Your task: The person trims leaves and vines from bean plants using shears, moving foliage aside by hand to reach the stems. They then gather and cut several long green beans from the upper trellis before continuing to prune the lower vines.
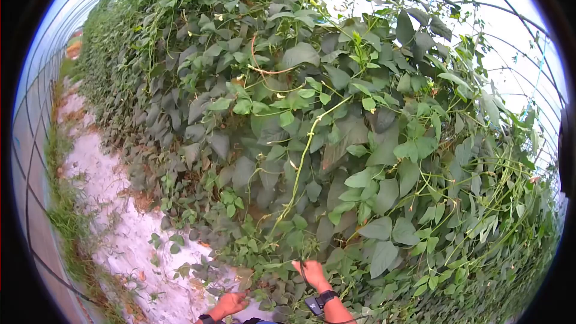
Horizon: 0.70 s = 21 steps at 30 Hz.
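Observation:
A tall wall of climbing bean vines (312, 144) with broad green leaves fills most of the view. My right hand (312, 273) reaches into the low foliage, its fingers pinched around a thin green vine stem (298, 180) that climbs up through the leaves. A black watch (327, 296) sits on that wrist. Lower and to the left, my left hand (231, 303) touches the bottom leaves; the leaves hide its fingertips, so I cannot tell whether it holds anything.
A pale ground cover path (102, 204) runs along the left of the row, with weeds and dry leaves on it. The greenhouse wall with its metal hoops (30, 204) curves up at the far left and overhead.

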Available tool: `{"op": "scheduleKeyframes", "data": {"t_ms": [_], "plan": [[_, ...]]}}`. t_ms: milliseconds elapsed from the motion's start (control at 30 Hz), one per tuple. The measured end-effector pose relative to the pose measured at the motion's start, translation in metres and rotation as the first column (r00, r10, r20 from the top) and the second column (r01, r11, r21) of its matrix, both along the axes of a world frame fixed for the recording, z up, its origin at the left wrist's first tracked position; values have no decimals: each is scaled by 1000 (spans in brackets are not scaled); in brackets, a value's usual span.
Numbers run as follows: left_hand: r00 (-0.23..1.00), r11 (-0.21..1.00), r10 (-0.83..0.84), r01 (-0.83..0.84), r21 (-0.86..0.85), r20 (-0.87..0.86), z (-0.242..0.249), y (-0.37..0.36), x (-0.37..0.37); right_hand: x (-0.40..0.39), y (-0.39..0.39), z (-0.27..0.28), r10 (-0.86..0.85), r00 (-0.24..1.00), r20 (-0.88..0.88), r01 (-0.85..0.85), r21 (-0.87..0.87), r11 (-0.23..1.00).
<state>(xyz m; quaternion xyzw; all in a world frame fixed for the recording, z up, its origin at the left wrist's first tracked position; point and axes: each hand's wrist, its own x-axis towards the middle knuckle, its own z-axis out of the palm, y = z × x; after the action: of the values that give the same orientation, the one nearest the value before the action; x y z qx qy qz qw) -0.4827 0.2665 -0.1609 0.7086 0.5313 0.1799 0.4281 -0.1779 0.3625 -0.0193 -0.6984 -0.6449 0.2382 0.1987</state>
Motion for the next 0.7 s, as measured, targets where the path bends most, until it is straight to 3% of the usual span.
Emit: {"op": "scheduleKeyframes", "data": {"t_ms": [167,300,367,433,500,633,700], "plan": [[995,999,-53,53,9,85,25,24,17,-25,-9,12,14,999,-50,-17,-57,998],[986,1000,-18,17,5,166,52,34,22,-27,-2,35,-3,994,-107,3,-4,1000],[946,993,-6,-32,113,324,77,54,22,-24,2,43,4,997,-73,-1,42,999],[937,977,-4,-71,202,350,136,83,23,-24,2,52,-16,998,-63,21,82,996],[870,942,36,-193,274,491,194,109,29,-23,0,55,-9,999,-51,14,111,994],[804,737,-145,-301,605,576,290,167,43,-14,8,54,43,997,-57,-38,86,996],[781,636,-181,-371,677,598,343,188,50,-8,17,57,44,990,-132,-31,104,994]]}}
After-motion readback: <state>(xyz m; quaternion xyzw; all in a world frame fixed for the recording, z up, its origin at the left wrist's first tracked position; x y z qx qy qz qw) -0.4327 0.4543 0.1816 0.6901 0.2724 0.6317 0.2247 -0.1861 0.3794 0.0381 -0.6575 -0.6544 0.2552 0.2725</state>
